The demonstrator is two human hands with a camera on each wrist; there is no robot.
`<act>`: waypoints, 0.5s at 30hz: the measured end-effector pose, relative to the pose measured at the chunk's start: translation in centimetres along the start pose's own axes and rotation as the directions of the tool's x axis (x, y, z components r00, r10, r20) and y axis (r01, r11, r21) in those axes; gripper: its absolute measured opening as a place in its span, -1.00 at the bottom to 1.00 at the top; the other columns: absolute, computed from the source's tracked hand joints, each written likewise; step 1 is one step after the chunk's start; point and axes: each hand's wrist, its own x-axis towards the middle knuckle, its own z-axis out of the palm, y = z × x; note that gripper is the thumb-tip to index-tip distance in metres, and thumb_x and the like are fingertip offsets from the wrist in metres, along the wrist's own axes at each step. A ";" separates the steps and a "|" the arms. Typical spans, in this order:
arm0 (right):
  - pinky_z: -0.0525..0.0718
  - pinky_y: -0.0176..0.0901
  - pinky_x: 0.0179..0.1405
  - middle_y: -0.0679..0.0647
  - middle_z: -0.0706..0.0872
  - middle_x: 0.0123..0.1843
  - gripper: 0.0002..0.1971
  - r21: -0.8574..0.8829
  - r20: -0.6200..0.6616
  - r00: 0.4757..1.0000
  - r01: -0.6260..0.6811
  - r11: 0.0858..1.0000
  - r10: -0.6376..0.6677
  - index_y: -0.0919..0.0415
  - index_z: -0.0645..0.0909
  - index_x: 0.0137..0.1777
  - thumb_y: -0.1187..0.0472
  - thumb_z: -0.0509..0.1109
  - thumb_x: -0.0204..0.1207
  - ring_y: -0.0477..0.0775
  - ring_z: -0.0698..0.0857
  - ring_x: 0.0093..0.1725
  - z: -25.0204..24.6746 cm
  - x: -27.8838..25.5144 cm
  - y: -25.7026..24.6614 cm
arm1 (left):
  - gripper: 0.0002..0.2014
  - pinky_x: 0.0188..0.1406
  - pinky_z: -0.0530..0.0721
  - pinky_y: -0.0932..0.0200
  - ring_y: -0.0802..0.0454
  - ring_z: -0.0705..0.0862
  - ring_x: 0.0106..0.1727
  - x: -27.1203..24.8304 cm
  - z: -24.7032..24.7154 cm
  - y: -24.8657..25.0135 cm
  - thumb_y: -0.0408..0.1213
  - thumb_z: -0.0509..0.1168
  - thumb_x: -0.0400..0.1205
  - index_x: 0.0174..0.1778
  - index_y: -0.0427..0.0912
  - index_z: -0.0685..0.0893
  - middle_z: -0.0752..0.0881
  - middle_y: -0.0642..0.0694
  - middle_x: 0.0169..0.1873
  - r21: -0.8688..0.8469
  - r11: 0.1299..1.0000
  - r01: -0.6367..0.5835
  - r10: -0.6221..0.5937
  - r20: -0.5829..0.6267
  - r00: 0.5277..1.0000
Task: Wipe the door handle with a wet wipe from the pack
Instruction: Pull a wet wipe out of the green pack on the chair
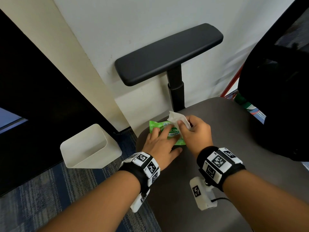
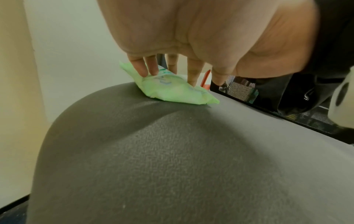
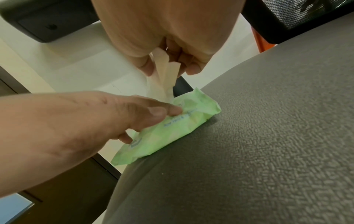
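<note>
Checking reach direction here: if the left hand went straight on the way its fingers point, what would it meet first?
The left hand already presses the green wipe pack; beyond that, probably the wall, though depth is unclear.

Arms: going bare, no sleeves showing.
Left band (image 1: pixel 145 166): black strap carrying white blocks with black square markers.
Right band (image 1: pixel 220 162): wearing the same, black cable trailing.

Soft, even indoor light with faint shadows; wide-angle bending at the edges, and both wrist views slightly blurred.
</note>
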 end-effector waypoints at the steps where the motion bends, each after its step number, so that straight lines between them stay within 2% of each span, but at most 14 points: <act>1: 0.51 -0.31 -0.30 0.06 0.69 -0.23 -0.83 0.012 0.004 1.000 -0.004 1.000 0.004 -0.03 0.55 -0.28 0.19 0.41 0.51 0.00 0.65 -0.22 0.0 0.0 -0.1 | -0.55 0.40 0.33 -0.10 -0.18 0.24 0.38 0.1 -0.1 0.1 0.16 0.14 0.58 0.39 0.20 0.45 0.15 0.06 0.58 -0.021 1.000 0.002 -0.002 -0.006 1.000; 3: 0.57 -0.28 -0.21 0.09 0.73 -0.13 -0.87 0.031 0.004 1.000 -0.006 0.999 0.006 -0.05 0.62 -0.16 0.24 0.40 0.49 0.04 0.68 -0.12 -0.1 -0.2 -0.3 | -0.56 0.39 0.32 -0.10 -0.18 0.27 0.35 0.2 -0.3 0.4 0.15 0.15 0.58 0.37 0.14 0.48 0.22 0.07 0.53 -0.036 0.999 -0.008 0.008 -0.006 1.000; 6: 0.70 -0.13 -0.09 0.10 0.76 -0.07 -0.83 0.051 -0.014 1.000 -0.022 0.998 0.023 0.01 0.68 -0.03 0.29 0.38 0.47 0.06 0.72 -0.07 -0.1 -0.5 -0.6 | -0.54 0.36 0.27 -0.06 -0.18 0.27 0.31 0.2 -0.7 0.9 0.13 0.14 0.60 0.38 0.06 0.48 0.31 0.14 0.48 -0.045 0.999 -0.027 0.028 0.023 0.999; 8: 0.73 -0.08 -0.06 0.11 0.77 -0.07 -0.85 0.051 -0.039 0.999 -0.031 0.998 0.033 0.06 0.68 0.01 0.27 0.39 0.50 0.08 0.74 -0.07 -0.3 -0.8 -0.8 | -0.58 0.38 0.22 -0.04 -0.15 0.25 0.33 0.0 -0.9 1.0 0.08 0.14 0.62 0.36 0.06 0.50 0.38 0.21 0.45 -0.132 0.991 -0.006 0.008 0.018 1.000; 10: 0.73 -0.06 -0.07 0.16 0.77 -0.10 -0.90 0.016 -0.069 0.997 -0.019 1.000 0.020 0.13 0.69 0.00 0.24 0.40 0.53 0.13 0.73 -0.09 -0.4 -1.1 -1.0 | -0.65 0.38 0.25 -0.05 -0.12 0.26 0.35 -0.3 -1.2 1.1 0.02 0.15 0.62 0.30 0.05 0.57 0.48 0.22 0.38 -0.199 0.979 0.031 -0.038 -0.033 0.999; 13: 0.67 -0.10 -0.14 0.20 0.76 -0.17 -0.90 -0.047 -0.099 0.995 0.010 0.999 -0.015 0.19 0.70 -0.05 0.18 0.40 0.54 0.17 0.70 -0.15 -0.5 -1.8 -1.7 | -0.72 0.28 0.40 -0.05 -0.12 0.40 0.29 -0.9 -2.1 0.9 -0.04 0.18 0.62 0.15 -0.04 0.65 0.63 0.03 0.22 -0.174 0.978 0.113 -0.143 -0.170 0.975; 15: 0.56 -0.18 -0.26 0.18 0.70 -0.26 -0.89 -0.060 -0.108 0.994 0.026 0.998 -0.032 0.15 0.66 -0.20 0.16 0.42 0.53 0.15 0.64 -0.23 -0.4 -2.2 -2.5 | -0.75 0.21 0.45 -0.05 -0.13 0.47 0.23 -1.4 -3.1 0.7 -0.07 0.20 0.61 0.11 -0.08 0.63 0.66 -0.06 0.14 -0.183 0.971 0.154 -0.197 -0.248 0.948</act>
